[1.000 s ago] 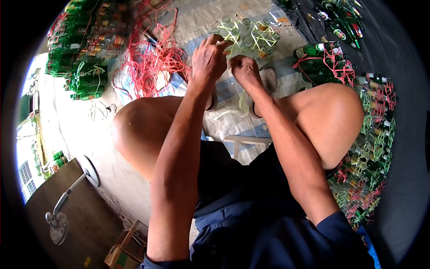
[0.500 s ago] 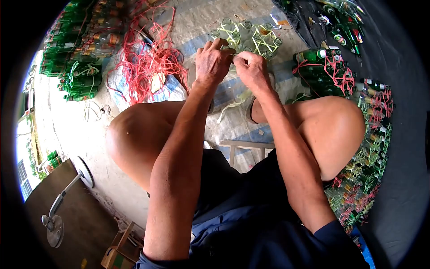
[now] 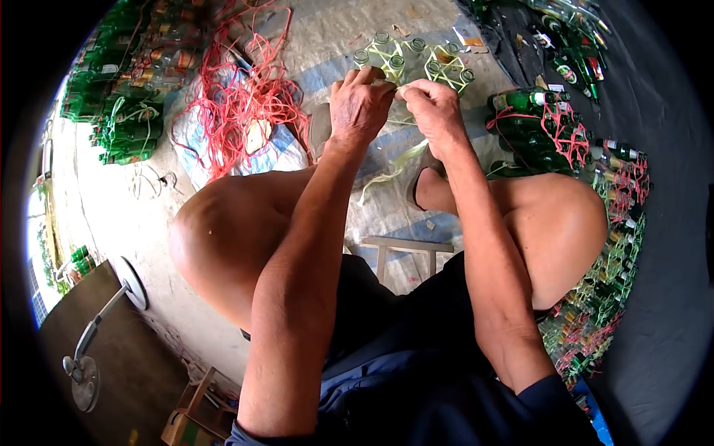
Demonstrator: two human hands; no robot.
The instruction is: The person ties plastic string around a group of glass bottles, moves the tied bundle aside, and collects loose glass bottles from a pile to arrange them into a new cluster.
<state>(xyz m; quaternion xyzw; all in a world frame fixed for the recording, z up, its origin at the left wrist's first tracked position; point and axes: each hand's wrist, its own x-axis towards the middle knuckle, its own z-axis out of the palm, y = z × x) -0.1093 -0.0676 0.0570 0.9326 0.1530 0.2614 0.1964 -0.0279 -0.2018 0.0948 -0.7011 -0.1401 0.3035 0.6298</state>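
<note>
Just in front of my feet stands a cluster of clear bottles (image 3: 396, 62), their necks laced with pale green-yellow strap. My left hand (image 3: 360, 104) is closed at the near edge of the cluster, fingers pinched on the strap. Close to its right, my right hand (image 3: 433, 111) pinches too, with the strap between the two hands. A loose pale strap end (image 3: 394, 171) trails down below the hands, between my feet. The hands hide part of the nearest bottles.
Tangled red strap (image 3: 249, 111) lies at the left. Green bottles (image 3: 126, 134) are stacked beyond it. Tied green bottles (image 3: 532, 126) lie at the right, above rows of bundled bottles (image 3: 595, 297). A small stool (image 3: 407, 244) is between my legs, and a fan (image 3: 85, 383) stands lower left.
Both hands have shifted slightly right. My right hand has risen and turned, closing in beside my left hand near the bottle cluster. The whole view has tilted a little.
</note>
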